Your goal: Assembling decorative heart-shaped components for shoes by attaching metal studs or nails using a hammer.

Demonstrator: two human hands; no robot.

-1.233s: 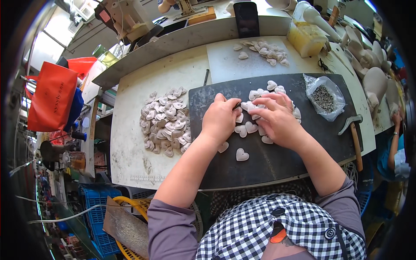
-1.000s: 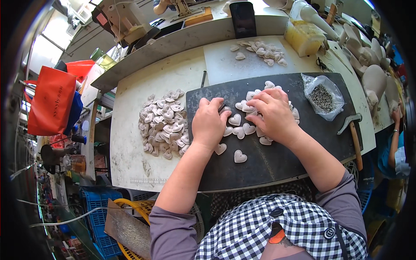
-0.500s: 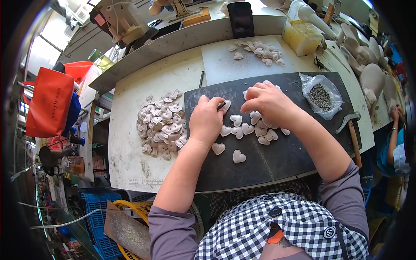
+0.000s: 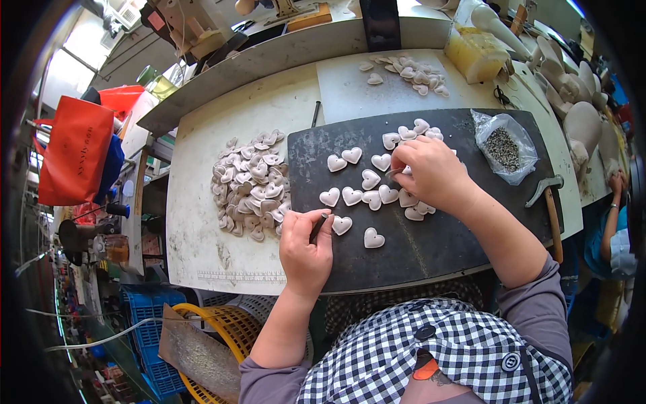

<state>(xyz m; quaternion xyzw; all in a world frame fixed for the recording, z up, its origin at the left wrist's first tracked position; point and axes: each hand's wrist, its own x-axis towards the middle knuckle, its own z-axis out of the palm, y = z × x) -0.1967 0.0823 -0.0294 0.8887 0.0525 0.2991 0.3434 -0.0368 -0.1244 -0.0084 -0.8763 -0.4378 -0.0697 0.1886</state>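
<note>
Many hearts (image 4: 373, 238) dot the black board (image 4: 452, 250) on the workroom table (image 4: 193, 222).

Left fingers (image 4: 305, 217) pinch dark rod (image 4: 318, 229); right fingers (image 4: 403, 156) over pale hearts (image 4: 352, 196), black board (image 4: 444, 246).

Craft workshop, black work board (image 4: 437, 252), hammer (image 4: 552, 219), heaped heart-shaped pieces (image 4: 250, 185), bag of metal bits (image 4: 519, 176)

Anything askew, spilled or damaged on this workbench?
The hammer looks slightly askew: its handle end juts past the front edge of the pale tabletop, which also bears dark smudges. Nothing else stands out.
</note>
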